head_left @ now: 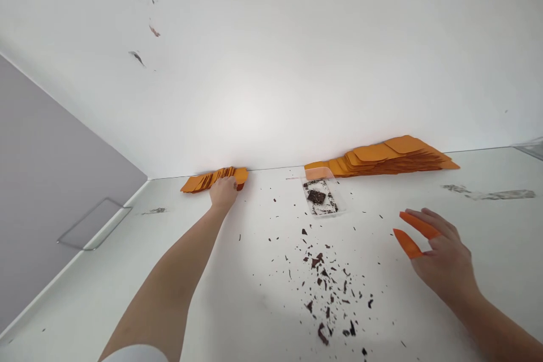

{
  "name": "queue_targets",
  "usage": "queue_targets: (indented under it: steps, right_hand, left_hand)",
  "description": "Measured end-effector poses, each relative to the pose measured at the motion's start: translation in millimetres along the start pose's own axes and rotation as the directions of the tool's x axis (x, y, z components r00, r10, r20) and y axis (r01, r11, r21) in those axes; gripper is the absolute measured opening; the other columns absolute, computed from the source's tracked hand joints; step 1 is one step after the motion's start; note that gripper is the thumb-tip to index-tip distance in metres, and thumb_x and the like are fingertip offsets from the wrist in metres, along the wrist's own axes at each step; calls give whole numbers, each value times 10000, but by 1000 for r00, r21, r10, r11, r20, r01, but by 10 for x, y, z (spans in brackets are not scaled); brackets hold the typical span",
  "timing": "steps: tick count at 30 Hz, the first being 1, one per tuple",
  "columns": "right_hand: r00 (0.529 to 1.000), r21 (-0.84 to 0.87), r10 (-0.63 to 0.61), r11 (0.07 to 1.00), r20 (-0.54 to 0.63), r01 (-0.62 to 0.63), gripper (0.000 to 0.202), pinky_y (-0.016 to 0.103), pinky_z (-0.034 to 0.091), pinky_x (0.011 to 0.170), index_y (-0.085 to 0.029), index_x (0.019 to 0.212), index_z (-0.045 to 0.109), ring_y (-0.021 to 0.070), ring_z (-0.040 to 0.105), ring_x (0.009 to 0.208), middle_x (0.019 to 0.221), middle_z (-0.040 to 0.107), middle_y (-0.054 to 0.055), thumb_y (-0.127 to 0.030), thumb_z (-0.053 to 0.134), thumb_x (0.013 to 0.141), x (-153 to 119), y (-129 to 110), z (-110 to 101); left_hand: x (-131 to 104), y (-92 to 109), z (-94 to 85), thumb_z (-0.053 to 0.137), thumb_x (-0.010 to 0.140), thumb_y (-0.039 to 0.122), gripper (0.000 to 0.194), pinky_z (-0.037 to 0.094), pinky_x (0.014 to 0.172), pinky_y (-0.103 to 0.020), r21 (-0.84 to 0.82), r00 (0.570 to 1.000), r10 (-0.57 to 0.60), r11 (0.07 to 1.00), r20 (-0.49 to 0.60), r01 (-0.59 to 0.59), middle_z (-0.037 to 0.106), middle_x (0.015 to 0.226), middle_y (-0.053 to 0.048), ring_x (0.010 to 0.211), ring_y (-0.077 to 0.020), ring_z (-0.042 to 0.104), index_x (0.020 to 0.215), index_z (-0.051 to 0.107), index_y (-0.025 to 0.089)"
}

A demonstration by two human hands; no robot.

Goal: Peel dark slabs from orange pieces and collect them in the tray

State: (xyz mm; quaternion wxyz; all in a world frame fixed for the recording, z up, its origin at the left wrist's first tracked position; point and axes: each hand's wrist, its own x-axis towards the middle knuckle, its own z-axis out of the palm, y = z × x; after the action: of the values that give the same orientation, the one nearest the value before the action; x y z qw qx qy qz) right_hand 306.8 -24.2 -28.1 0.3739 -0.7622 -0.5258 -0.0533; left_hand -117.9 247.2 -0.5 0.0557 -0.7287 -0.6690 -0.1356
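Note:
My left hand [224, 191] reaches to the back of the white table, its fingers curled at the right end of a row of small orange paper envelopes [199, 181]. What exactly lies between those fingers is partly hidden. Over the table at the right, my right hand [443, 257] is held with thumb and fingers apart and nothing between them. Orange finger covers [418, 225] sit on its thumb and a finger. A larger fanned stack of orange envelopes [394, 153] lies farther back, against the wall.
A shallow clear plastic tray [339, 203] with dark crumbs and a dark flat piece [316, 197] stands at the middle back. Dark flakes [322, 280] are strewn across the table [237, 305]. A wire frame [95, 223] is at the left edge. The white wall [271, 56] rises behind.

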Motion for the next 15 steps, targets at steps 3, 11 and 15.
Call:
queue_targets:
  steps: [3, 11, 15]
  right_hand:
    - [1000, 7, -8, 1000, -1, 8, 384, 523, 528, 840, -317, 1107, 621, 325, 499, 1242, 1227, 636, 6, -536, 481, 824, -9, 1, 3]
    - [1000, 5, 7, 1000, 0, -7, 382, 503, 532, 856, -279, 1110, 626, 328, 466, 1274, 1256, 617, 32, -503, 482, 836, 9, -8, 35]
    - [1000, 54, -6, 999, -24, 7, 384, 497, 524, 897, -261, 1094, 634, 322, 481, 1256, 1243, 620, 48, -501, 494, 829, -37, -134, -27]
  left_hand:
    - [-35, 41, -51, 500, 806, 135, 137, 434, 711, -332, -95, 999, -32, 995, -29, 29, 648, 844, -77, 908, -270, 581, 723, 595, 188]
    - [-309, 278, -341, 451, 881, 235, 82, 462, 756, -365, -449, 962, -245, 878, -120, 168, 619, 965, -86, 926, -256, 578, 877, 524, 197]
    - [-791, 608, -521, 447, 896, 311, 120, 465, 627, -303, -634, 973, -230, 757, -30, 159, 596, 806, -40, 716, -186, 576, 876, 472, 195]
